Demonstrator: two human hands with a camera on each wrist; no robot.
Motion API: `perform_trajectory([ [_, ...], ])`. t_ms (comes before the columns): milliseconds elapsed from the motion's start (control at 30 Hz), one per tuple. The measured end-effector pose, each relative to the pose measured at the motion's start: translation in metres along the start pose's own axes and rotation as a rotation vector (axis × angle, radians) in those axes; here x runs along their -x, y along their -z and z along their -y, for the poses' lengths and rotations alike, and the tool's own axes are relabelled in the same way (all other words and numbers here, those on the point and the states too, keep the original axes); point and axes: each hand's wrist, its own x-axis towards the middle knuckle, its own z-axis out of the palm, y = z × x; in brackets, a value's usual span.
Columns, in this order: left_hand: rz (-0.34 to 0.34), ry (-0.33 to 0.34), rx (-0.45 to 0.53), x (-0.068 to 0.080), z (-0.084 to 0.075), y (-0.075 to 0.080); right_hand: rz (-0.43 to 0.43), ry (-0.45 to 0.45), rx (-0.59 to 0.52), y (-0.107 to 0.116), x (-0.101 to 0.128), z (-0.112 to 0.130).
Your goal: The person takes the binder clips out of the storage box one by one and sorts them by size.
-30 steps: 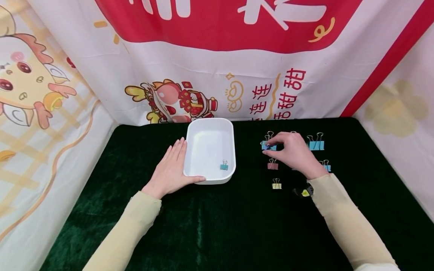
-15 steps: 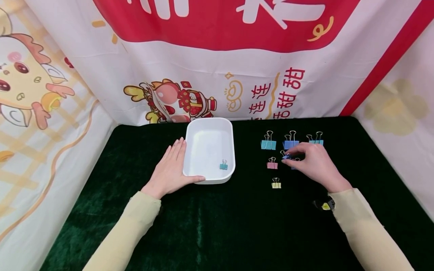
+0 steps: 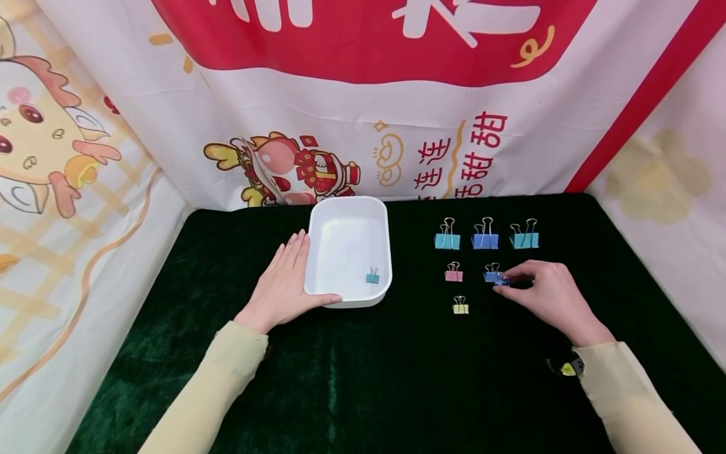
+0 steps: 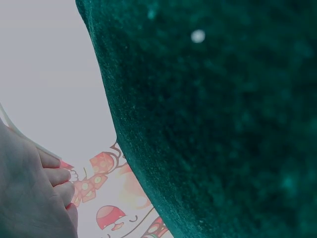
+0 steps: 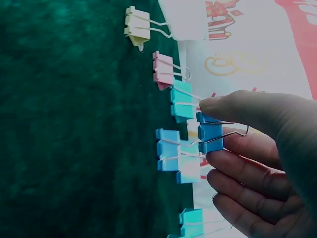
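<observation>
My right hand [image 3: 547, 293] pinches a small blue binder clip [image 5: 210, 135] between thumb and fingers. In the head view this clip is partly covered by the fingertips and sits just right of another small blue binder clip [image 3: 492, 276] on the dark green cloth. My left hand [image 3: 280, 277] lies with straight fingers along the left wall of a white plastic box [image 3: 348, 301], its thumb over the near rim. Inside the box, near its right front corner, is a small teal binder clip [image 3: 372, 275]. The left wrist view catches only part of the left hand [image 4: 37, 186].
A back row holds large binder clips: light blue [image 3: 447, 241], blue [image 3: 484, 241] and teal [image 3: 524, 240]. Nearer stand a pink clip [image 3: 454, 276] and a yellow clip [image 3: 460, 309]. Printed white fabric [image 3: 317, 101] hangs behind the green cloth [image 3: 386, 378].
My right hand has moved right and nearer with the blue binder clip, from the back-left large clip to beside the small blue one. The left hand stays on the box.
</observation>
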Motion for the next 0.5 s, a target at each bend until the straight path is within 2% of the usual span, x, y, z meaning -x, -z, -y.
perform_trajectory([
  [167, 0.002, 0.014, -0.004, 0.000, 0.000, 0.000, 0.006, -0.005, 0.002, -0.005, 0.008, -0.007],
  [500, -0.002, -0.003, 0.000, 0.001, -0.001, 0.001, 0.042, -0.035, 0.005, -0.014, 0.018, -0.014],
])
